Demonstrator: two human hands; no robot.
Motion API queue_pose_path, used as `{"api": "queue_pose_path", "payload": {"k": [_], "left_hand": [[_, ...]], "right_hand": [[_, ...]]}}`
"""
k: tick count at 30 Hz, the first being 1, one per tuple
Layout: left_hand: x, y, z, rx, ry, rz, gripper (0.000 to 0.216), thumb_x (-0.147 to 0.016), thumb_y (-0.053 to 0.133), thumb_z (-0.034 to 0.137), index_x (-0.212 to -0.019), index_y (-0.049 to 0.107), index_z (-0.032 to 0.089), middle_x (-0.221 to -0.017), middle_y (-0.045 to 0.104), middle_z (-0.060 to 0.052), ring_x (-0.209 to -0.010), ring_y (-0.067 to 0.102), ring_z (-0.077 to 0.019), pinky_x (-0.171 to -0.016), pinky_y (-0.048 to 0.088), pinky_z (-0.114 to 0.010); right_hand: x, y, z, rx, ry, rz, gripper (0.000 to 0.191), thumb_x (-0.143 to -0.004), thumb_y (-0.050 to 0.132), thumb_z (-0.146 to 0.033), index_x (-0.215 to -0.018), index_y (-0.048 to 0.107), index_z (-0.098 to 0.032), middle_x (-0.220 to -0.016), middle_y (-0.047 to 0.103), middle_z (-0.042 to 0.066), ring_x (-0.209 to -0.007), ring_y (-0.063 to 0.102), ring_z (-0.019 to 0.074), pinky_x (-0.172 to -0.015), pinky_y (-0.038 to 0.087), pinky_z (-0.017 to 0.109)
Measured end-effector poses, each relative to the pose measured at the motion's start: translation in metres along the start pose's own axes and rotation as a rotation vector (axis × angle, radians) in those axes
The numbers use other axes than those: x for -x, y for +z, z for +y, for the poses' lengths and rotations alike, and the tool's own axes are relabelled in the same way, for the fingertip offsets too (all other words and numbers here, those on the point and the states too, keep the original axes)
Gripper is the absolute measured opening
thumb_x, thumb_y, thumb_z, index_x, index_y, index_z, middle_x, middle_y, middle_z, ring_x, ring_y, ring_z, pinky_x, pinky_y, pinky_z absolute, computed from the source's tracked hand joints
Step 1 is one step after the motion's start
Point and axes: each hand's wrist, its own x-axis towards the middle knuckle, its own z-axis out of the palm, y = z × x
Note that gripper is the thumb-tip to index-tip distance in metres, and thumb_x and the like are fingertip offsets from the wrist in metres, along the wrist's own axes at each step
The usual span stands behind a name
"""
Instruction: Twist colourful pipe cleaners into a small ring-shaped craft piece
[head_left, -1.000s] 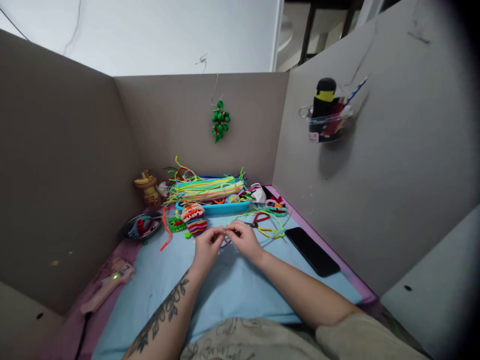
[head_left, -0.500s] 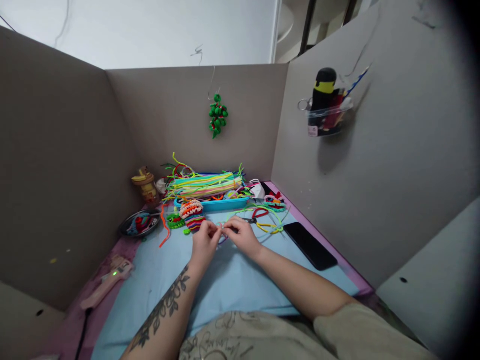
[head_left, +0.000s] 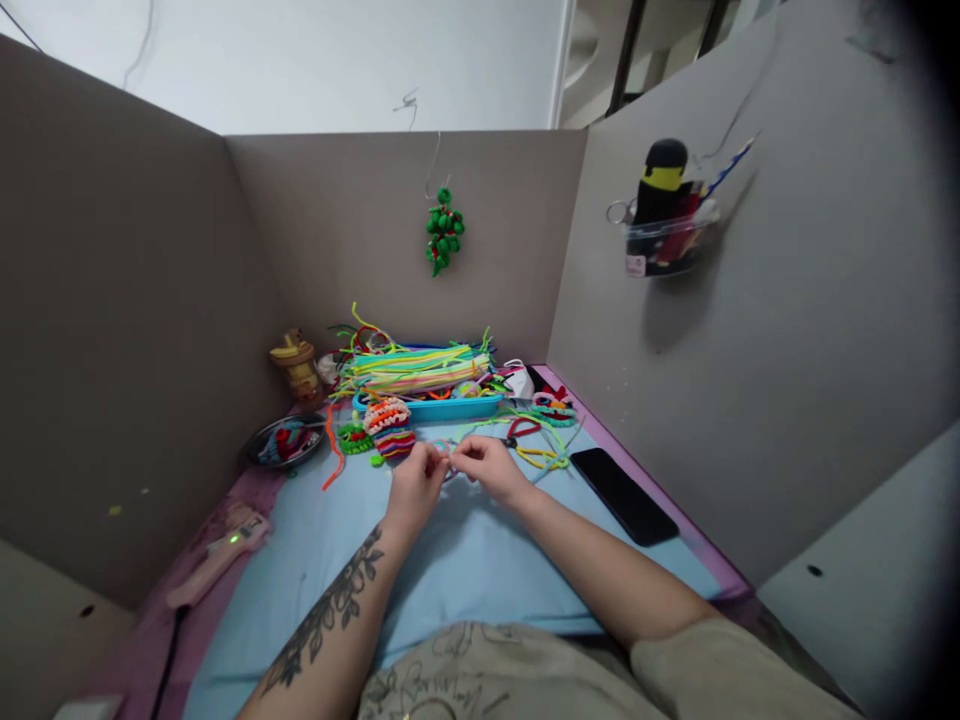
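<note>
Over the blue cloth (head_left: 469, 575), a thin strand (head_left: 442, 446) held up.
Left hand (head_left: 415, 490) and right hand (head_left: 493, 470) pinch it close together, likely for steadiness; the tray (head_left: 457, 409) sits beyond, presumably within reach.

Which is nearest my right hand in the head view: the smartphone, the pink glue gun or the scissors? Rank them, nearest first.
From the right hand:
1. Scissors: just beyond it, slightly right.
2. Smartphone: farther right, near the table's right edge.
3. Pink glue gun: across on the left side.
</note>
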Motion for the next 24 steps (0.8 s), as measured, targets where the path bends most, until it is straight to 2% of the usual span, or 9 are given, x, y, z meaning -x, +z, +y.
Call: {"api": "queue_pose_path", "payload": {"k": [5,9,14,19,24], "left_hand": [[-0.002,-0.002,-0.001,0.002,0.006,-0.003,0.015,-0.079,0.051,0.028,-0.07,0.044,0.019,-0.057,0.046,0.006,-0.051,0.043,-0.0086,-0.051,0.033,-0.019],[-0.003,-0.004,0.0,-0.001,0.022,-0.013,0.016,-0.08,0.05,0.027,-0.068,0.043,0.019,-0.057,0.045,0.006,-0.051,0.041,-0.0082,-0.051,0.032,-0.019],[-0.005,-0.004,0.0,0.041,0.001,-0.028,0.012,-0.08,0.051,0.027,-0.072,0.047,0.018,-0.06,0.049,0.005,-0.052,0.044,-0.0085,-0.051,0.033,-0.019],[-0.008,-0.003,0.002,0.093,-0.049,0.004,0.012,-0.079,0.053,0.03,-0.079,0.051,0.018,-0.062,0.053,0.004,-0.051,0.044,-0.0084,-0.051,0.034,-0.019],[-0.004,-0.005,0.012,0.068,-0.055,0.068,0.016,-0.079,0.054,0.033,-0.082,0.053,0.017,-0.057,0.049,0.005,-0.049,0.042,-0.0085,-0.049,0.033,-0.02]], "right_hand": [[-0.001,-0.004,-0.004,0.239,-0.184,-0.003,0.013,-0.075,0.06,-0.028,-0.074,0.067,-0.017,-0.072,0.062,0.002,-0.07,0.055,0.0136,-0.064,0.042,0.025],[0.0,-0.003,0.0,0.335,-0.317,0.002,0.012,-0.081,0.055,-0.024,-0.08,0.065,-0.019,-0.078,0.062,0.003,-0.077,0.056,0.0149,-0.07,0.043,0.027],[-0.001,-0.003,0.009,0.46,-0.442,-0.001,0.013,-0.084,0.047,-0.019,-0.084,0.06,-0.019,-0.082,0.058,0.004,-0.082,0.052,0.0159,-0.075,0.042,0.029],[-0.004,-0.005,0.015,0.523,-0.447,0.087,0.015,-0.083,0.041,-0.014,-0.078,0.054,-0.018,-0.076,0.053,0.004,-0.078,0.049,0.0172,-0.072,0.04,0.029],[-0.007,-0.006,0.015,0.404,-0.332,0.259,0.014,-0.083,0.042,-0.02,-0.072,0.051,-0.019,-0.071,0.051,0.003,-0.071,0.049,0.0158,-0.066,0.039,0.027]]}}
